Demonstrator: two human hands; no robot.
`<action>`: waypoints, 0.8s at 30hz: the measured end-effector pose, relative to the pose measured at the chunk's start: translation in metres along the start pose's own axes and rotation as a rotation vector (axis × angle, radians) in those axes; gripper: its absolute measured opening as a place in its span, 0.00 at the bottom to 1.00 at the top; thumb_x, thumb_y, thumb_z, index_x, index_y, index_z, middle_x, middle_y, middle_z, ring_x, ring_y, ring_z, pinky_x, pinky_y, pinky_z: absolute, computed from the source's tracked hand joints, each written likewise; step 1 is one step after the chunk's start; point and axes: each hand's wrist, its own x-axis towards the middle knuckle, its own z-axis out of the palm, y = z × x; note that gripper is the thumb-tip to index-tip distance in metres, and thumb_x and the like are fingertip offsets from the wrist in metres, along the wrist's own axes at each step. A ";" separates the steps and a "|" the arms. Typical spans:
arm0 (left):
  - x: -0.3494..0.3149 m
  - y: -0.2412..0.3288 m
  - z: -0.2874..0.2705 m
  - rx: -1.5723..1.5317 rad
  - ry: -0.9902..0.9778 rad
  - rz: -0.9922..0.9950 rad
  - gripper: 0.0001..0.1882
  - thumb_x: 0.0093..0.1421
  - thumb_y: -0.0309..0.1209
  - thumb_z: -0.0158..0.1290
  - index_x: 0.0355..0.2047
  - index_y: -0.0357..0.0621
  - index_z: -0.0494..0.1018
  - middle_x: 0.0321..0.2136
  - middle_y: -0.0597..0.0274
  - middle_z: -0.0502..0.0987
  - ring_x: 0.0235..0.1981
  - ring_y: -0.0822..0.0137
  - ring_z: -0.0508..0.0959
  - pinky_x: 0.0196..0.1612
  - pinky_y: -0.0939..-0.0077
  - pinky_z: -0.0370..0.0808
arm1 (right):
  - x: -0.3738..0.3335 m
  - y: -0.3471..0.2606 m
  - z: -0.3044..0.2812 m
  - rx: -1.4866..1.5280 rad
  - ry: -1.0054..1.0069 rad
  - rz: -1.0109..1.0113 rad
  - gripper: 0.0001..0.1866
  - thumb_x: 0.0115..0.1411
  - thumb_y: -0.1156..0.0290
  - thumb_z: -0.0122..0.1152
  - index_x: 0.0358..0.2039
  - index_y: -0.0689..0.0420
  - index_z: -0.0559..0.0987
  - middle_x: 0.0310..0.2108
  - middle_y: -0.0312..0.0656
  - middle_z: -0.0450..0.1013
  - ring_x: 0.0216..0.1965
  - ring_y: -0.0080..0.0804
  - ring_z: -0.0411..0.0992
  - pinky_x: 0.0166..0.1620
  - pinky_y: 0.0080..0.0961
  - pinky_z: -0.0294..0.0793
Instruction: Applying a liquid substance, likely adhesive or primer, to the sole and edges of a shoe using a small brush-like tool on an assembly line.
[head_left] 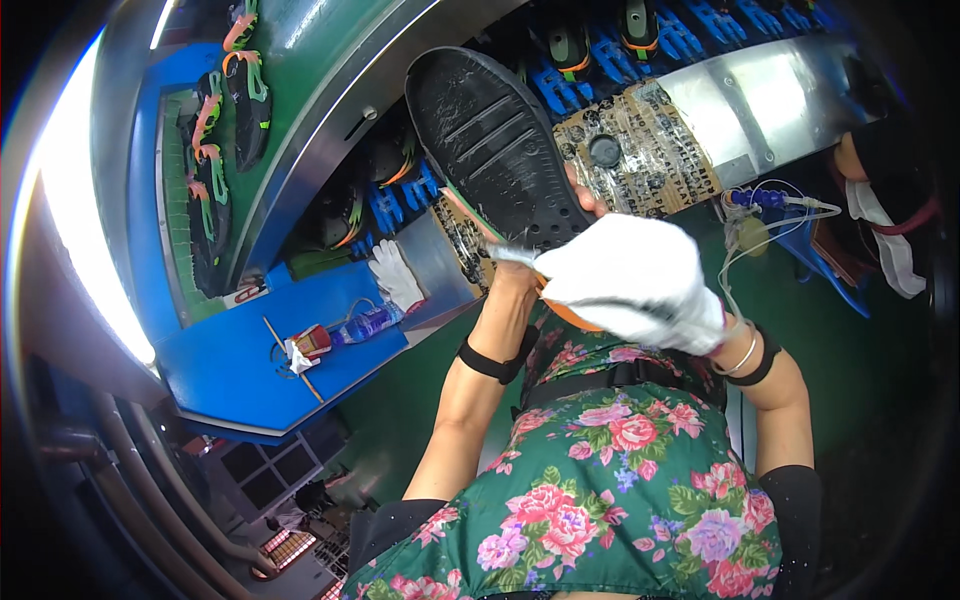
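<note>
A black shoe (490, 140) is held up in front of me, its grooved sole facing me and its toe end pointing up and away. My bare left hand (490, 235) grips its left edge, with the thumb along the side. Over the heel end lies my right hand (635, 285), in a white glove and closed on the shoe; most of its fingers are hidden. Bare fingertips show at the sole's right edge, and I cannot tell which hand they belong to. Something orange peeks out below the glove.
Behind the shoe runs a metal ledge (770, 100) with taped cardboard (640, 150). Several shoes and blue racks (605, 60) line the back. At left, a blue shelf (220, 375) carries a bottle (368, 322) and white gloves (395, 275). Thin tubing (735, 255) hangs right, near another person.
</note>
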 end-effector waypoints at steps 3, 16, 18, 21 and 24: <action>0.002 0.000 0.009 0.029 -0.010 0.087 0.49 0.58 0.72 0.55 0.58 0.37 0.69 0.44 0.51 0.77 0.46 0.50 0.80 0.51 0.50 0.82 | -0.001 0.007 -0.010 -0.052 0.044 0.021 0.14 0.53 0.78 0.72 0.42 0.56 0.88 0.44 0.45 0.84 0.44 0.42 0.82 0.52 0.37 0.80; 0.013 0.022 -0.012 0.129 0.038 0.093 0.67 0.40 0.90 0.42 0.53 0.32 0.72 0.38 0.45 0.80 0.42 0.48 0.80 0.55 0.48 0.77 | -0.017 0.003 0.003 -0.129 0.005 -0.065 0.13 0.51 0.79 0.72 0.39 0.55 0.88 0.43 0.46 0.84 0.42 0.41 0.83 0.45 0.34 0.82; 0.014 0.023 -0.012 0.119 0.034 0.117 0.67 0.41 0.89 0.42 0.54 0.33 0.72 0.39 0.45 0.80 0.42 0.48 0.80 0.54 0.47 0.76 | -0.013 0.000 -0.008 -0.003 0.019 0.010 0.13 0.51 0.79 0.72 0.38 0.55 0.88 0.42 0.46 0.84 0.41 0.41 0.83 0.45 0.33 0.82; 0.020 0.024 -0.001 0.082 -0.006 0.146 0.67 0.42 0.88 0.43 0.58 0.36 0.71 0.43 0.46 0.80 0.42 0.49 0.80 0.54 0.44 0.76 | -0.013 0.005 -0.020 0.023 0.043 0.123 0.12 0.50 0.80 0.73 0.38 0.56 0.88 0.41 0.46 0.85 0.40 0.40 0.83 0.43 0.32 0.81; 0.022 0.026 -0.002 0.080 -0.071 0.144 0.66 0.42 0.88 0.43 0.62 0.39 0.69 0.46 0.47 0.79 0.43 0.50 0.80 0.53 0.42 0.75 | -0.017 0.001 -0.013 -0.032 0.051 0.063 0.13 0.51 0.80 0.73 0.38 0.56 0.88 0.41 0.45 0.84 0.40 0.39 0.83 0.43 0.33 0.81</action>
